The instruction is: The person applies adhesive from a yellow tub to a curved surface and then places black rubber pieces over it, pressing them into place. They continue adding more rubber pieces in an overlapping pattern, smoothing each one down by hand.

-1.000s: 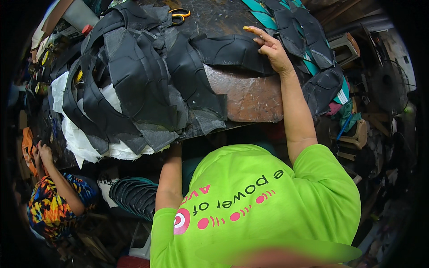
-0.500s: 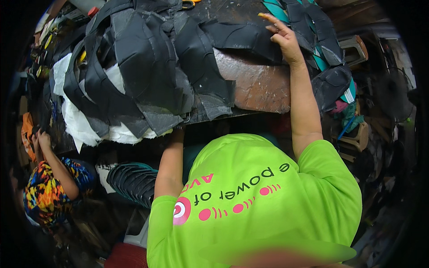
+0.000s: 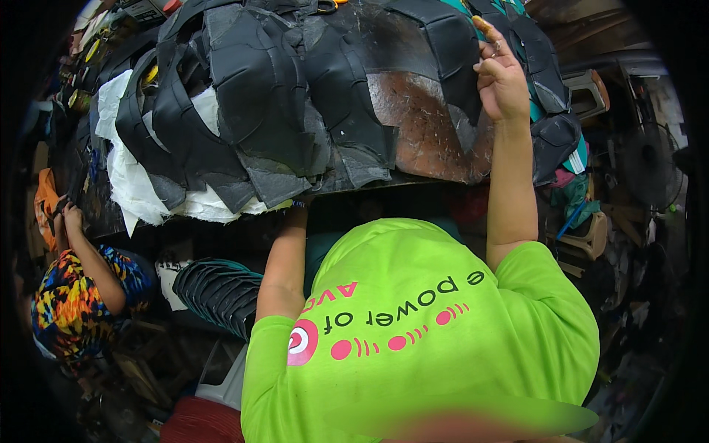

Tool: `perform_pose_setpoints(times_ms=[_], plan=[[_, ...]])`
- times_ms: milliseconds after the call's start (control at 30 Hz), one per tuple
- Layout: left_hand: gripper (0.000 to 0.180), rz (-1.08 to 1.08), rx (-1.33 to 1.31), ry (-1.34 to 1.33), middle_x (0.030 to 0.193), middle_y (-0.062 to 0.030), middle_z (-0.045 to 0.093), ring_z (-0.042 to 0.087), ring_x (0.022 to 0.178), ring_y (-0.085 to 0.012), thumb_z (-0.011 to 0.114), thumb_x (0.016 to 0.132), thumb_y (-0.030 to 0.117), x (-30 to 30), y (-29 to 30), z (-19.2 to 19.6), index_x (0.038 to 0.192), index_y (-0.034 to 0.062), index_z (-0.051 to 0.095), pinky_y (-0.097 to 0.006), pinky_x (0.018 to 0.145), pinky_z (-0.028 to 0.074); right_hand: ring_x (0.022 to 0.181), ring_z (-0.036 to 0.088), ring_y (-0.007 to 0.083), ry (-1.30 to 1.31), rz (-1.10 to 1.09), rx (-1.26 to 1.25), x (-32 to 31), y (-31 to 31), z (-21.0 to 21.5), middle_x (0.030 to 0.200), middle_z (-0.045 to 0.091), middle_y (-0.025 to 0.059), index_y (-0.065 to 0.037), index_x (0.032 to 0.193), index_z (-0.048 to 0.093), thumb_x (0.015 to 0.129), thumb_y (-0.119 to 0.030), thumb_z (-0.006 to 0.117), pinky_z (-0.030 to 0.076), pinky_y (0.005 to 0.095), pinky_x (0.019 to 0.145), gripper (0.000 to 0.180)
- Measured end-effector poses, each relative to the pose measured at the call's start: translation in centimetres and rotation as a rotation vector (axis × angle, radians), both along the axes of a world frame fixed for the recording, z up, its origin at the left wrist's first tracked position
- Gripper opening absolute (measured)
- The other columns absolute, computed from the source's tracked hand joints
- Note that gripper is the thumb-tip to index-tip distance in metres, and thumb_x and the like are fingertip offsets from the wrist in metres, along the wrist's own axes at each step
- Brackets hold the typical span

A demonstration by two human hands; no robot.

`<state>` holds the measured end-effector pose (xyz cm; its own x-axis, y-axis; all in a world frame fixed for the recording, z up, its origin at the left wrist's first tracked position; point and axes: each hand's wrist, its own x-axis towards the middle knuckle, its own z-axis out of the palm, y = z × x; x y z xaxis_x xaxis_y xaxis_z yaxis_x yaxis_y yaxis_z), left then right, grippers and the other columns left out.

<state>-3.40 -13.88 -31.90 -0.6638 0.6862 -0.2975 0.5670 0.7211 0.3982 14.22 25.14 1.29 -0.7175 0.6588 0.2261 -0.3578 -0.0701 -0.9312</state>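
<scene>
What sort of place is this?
Probably a small, cluttered workshop: shaped black pieces lie overlapping on a dark table, a row of dark, teal-edged pieces is stacked at lower left, and another person is nearby.

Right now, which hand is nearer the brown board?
Right. The right hand is at the upper right of the brown board, beside a black piece; the left forearm is left of it, its hand hidden.

Blk curved pc [image 3: 445, 49] w/ moulded lines slants down to R, lower end over brown board [image 3: 419, 136].
</scene>
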Motion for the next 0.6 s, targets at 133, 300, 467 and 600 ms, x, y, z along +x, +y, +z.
perform_pose_setpoints(times_ms=[133, 300, 467, 600], plan=[[0.09, -0.009, 0.0, 0.005, 0.167, -0.0138, 0.019, 0.016, 0.154, -0.0339, 0.043, 0.093, 0.071, -0.1, -0.6, -0.3, 0.16, 0.013, 0.026, -0.045, 0.124, 0.016, 0.079, 0.048, 0.0022, -0.07, -0.033, -0.141, 0.2, -2.7, -0.1, 0.113, 0.052, 0.0012, -0.007, 0.152, 0.042, 0.08, 0.014, 0.052, 0.043, 0.0134, 0.069, 0.076], [0.09, -0.022, -0.009, 0.015, 0.167, -0.0138, 0.019, 0.016, 0.154, -0.0338, 0.043, 0.093, 0.071, -0.4, -1.1, -0.6, 0.16, 0.013, 0.026, -0.045, 0.124, 0.017, 0.081, 0.05, 0.0018, -0.126, 0.023, -0.029, 0.3, -4.4, -0.2, 0.119, 0.05, 0.004, -0.009, 0.152, 0.041, 0.083, 0.014, 0.05, 0.044, 0.0131, 0.068, 0.074], [0.09, -0.029, -0.012, 0.02, 0.167, -0.0138, 0.019, 0.017, 0.154, -0.0338, 0.043, 0.093, 0.071, -0.7, -0.8, -0.8, 0.16, 0.013, 0.026, -0.045, 0.124, 0.017, 0.084, 0.052, 0.0027, -0.199, -0.032, -0.016, 0.1, -5.6, -0.1, 0.128, 0.051, 0.008, -0.007, 0.152, 0.039, 0.081, 0.016, 0.046, 0.046, 0.0133, 0.068, 0.075], [0.09, -0.036, -0.014, 0.017, 0.167, -0.0138, 0.019, 0.017, 0.153, -0.0338, 0.043, 0.093, 0.071, -0.8, -0.1, -0.9, 0.16, 0.013, 0.026, -0.045, 0.124, 0.017, 0.082, 0.051, 0.0032, -0.204, -0.053, -0.011, -0.1, -6.5, 0.0, 0.131, 0.051, 0.0098, -0.006, 0.152, 0.04, 0.079, 0.016, 0.046, 0.044, 0.0131, 0.066, 0.076]])
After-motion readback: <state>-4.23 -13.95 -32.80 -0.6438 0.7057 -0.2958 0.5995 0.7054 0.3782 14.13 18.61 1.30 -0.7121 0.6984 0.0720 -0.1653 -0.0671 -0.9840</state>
